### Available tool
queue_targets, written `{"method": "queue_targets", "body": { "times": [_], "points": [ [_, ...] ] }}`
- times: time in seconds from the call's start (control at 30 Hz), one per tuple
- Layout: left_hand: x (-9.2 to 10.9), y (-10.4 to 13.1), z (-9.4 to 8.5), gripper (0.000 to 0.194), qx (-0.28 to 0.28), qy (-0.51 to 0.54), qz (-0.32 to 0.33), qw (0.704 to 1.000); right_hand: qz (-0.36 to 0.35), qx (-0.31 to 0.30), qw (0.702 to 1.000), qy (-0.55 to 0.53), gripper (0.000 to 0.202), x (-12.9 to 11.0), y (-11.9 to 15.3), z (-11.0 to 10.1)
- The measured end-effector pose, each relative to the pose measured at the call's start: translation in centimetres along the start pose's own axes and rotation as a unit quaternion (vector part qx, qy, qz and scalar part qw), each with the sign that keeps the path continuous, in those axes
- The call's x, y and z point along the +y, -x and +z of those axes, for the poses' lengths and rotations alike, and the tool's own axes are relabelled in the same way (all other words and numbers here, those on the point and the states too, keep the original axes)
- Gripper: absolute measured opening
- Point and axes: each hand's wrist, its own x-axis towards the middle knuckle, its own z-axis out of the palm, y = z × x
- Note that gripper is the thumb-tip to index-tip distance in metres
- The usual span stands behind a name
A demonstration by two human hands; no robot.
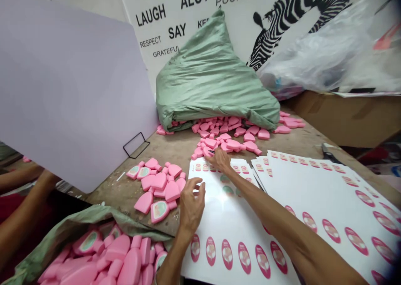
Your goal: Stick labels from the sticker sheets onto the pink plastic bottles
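Note:
My right hand (220, 159) reaches to the near edge of a pile of small pink toy bottles (234, 144). Its fingers are closed around a thin dark pointed tool (211, 151), perhaps tweezers, whose tip is beside a pink bottle. Over the left edge of a white sticker sheet (225, 218), my left hand (192, 203) is empty, fingers curled but apart. Pink and green labels are printed on that sheet. Just left of this hand lies a loose group of pink bottles (159, 180), some bearing a green oval label.
A green sack (216, 76) spills bottles at the back. Another open sack (106, 212) full of bottles sits front left. More sticker sheets (313, 185) and dark-handled scissors (328, 155) lie right. A white board (72, 84) stands left, near another person's arm (28, 205).

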Motion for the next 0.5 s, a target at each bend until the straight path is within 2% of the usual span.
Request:
{"method": "queue_targets", "body": {
  "times": [0.07,0.17,0.27,0.33,0.4,0.5],
  "points": [
    [-0.7,-0.4,-0.1,0.029,0.002,0.069,-0.059,0.996,-0.007,-0.003,1.000,-0.012,0.048,-0.3,1.8,-0.9],
    [-1.2,-0.7,0.5,0.042,-0.012,0.180,-0.132,0.975,-0.062,-0.017,0.994,-0.087,0.051,0.2,6.4,-2.8],
    [-0.9,-0.1,1.8,0.042,-0.050,0.214,-0.138,0.966,-0.142,-0.094,0.962,-0.215,0.043,1.8,10.9,-4.3],
    [-0.6,0.5,2.5,0.043,-0.063,0.237,-0.141,0.959,-0.149,-0.133,0.946,-0.257,0.038,3.6,12.5,-4.7],
    [-0.6,1.2,2.7,0.047,-0.060,0.266,-0.157,0.949,-0.113,-0.108,0.959,-0.238,0.034,5.7,12.9,-4.7],
    [-0.7,1.9,2.8,0.050,-0.078,0.283,-0.174,0.940,-0.063,-0.018,0.990,-0.128,0.026,8.3,12.3,-4.0]
  ]
}}
